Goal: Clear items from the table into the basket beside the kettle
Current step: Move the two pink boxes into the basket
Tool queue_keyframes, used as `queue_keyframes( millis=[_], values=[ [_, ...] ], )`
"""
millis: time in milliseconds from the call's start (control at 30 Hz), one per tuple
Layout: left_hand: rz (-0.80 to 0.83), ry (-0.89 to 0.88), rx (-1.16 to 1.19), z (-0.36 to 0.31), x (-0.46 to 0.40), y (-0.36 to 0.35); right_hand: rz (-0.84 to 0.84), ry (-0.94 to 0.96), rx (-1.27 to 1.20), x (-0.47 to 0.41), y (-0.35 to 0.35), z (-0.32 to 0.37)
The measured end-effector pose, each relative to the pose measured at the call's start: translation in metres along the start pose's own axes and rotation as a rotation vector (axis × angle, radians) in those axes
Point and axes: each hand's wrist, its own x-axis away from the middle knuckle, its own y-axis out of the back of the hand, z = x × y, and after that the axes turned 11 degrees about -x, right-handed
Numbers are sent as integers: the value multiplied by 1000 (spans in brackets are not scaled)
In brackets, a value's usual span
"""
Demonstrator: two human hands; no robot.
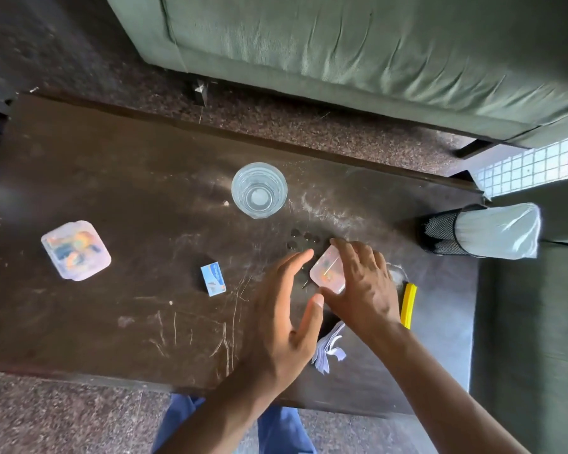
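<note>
On the dark wooden table [128, 178] my right hand [358, 283] closes around a small clear plastic box [327, 270] with coloured bits inside. My left hand [282, 309] hovers open just left of it, fingers spread, holding nothing. Several small dark pieces [300, 239] lie beyond the box. A second clear plastic box [76, 250] sits at the table's left. A small blue matchbox-like box [213, 278] lies between them. An empty glass [259, 190] stands further back. No kettle is in view.
A black mesh holder [441, 234] with a white roll [502, 231] stands at the table's right end. A yellow object [408, 304] and folded white papers [330, 347] lie near my right wrist. A green sofa [341, 50] stands beyond the table.
</note>
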Motion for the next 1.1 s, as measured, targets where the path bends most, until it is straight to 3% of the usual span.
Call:
queue_keyframes(
  millis=[233,400,533,667,800,967,1100],
  values=[
    [9,95,99,2,-3,6,-93,54,-82,8,18,7],
    [31,186,192,-2,-10,25,-134,162,-299,19,39,36],
    [31,270,314,-4,-15,51,-56,206,-591,33,44,72],
    [60,233,357,0,-19,89,56,311,-847,40,39,111],
    [57,162,236,13,-22,127,174,387,-1009,39,22,150],
    [-68,137,145,31,-20,168,282,434,-1051,32,2,194],
    [-161,146,11,51,-22,203,334,449,-890,25,-13,221]
  ],
)
